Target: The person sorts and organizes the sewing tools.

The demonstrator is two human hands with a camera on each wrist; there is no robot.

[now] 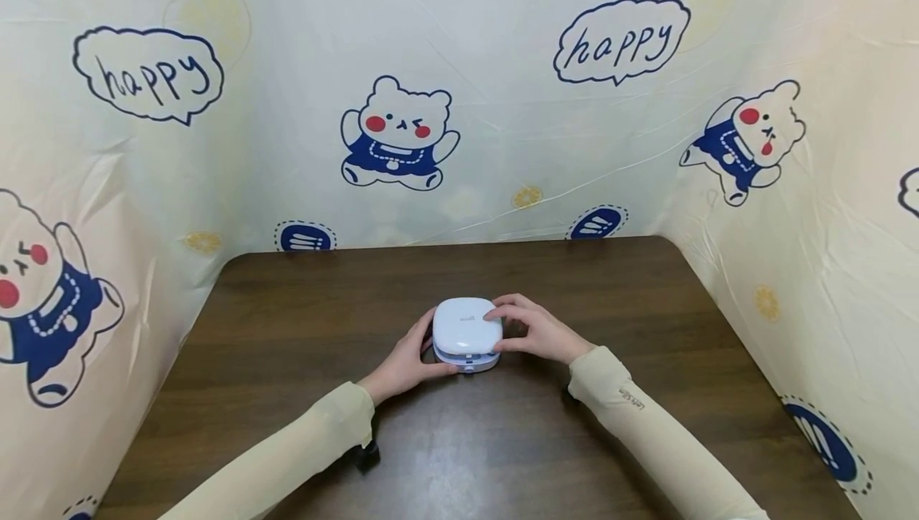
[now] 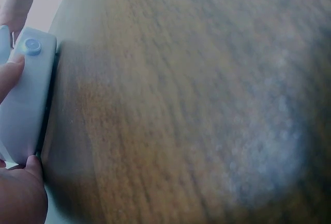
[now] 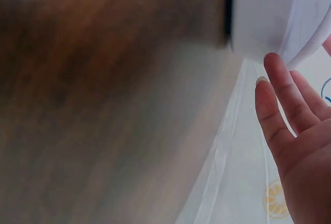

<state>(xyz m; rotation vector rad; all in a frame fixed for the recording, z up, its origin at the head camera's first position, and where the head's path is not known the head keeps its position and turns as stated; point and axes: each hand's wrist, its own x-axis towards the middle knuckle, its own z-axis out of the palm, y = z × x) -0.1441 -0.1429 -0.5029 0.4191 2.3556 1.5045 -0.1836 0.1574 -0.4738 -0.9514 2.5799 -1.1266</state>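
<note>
A rounded-square white case stands on the table, its lid lifted slightly at the front above the pale blue base. My left hand grips the base from the left, thumb along the front. In the left wrist view that thumb presses close to a round button on the case's front. At the right side, my right hand holds the lid's edge, with a finger over the top and the thumb at the front corner. Its other fingers extend beside the case wall in the right wrist view.
The brown wooden table has rounded far corners. A pale curtain printed with bears and the word happy surrounds it at the back and both sides. Dark bands show beneath the sleeves.
</note>
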